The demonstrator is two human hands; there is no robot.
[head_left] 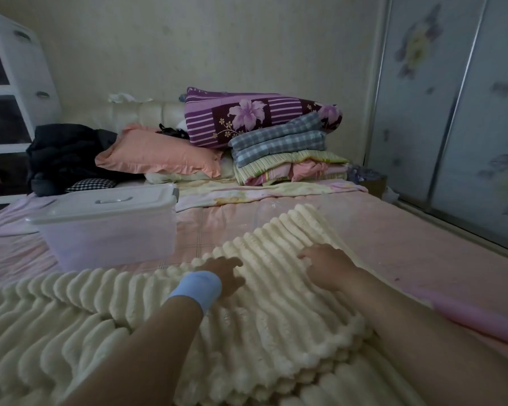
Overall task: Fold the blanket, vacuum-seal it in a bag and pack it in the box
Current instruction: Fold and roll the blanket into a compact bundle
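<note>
Just right of the translucent plastic storage box with white lid (106,230), on the pink bedsheet (408,250): cream ribbed plush blanket (276,317), partly doubled, seemingly soft, light, floppy. Left hand (226,275) spread flat on it; right hand (326,268) alongside, fingers (304,254) sunk among ribs, grip impossible to tell. Best taken at corners or fold edge; open sheet right of box.

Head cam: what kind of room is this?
Most likely a home bedroom: a bed with a pink sheet, a peach ruffled pillow and a stack of folded quilts by the padded cream headboard, and a sliding-door wardrobe with floral panels alongside.
</note>
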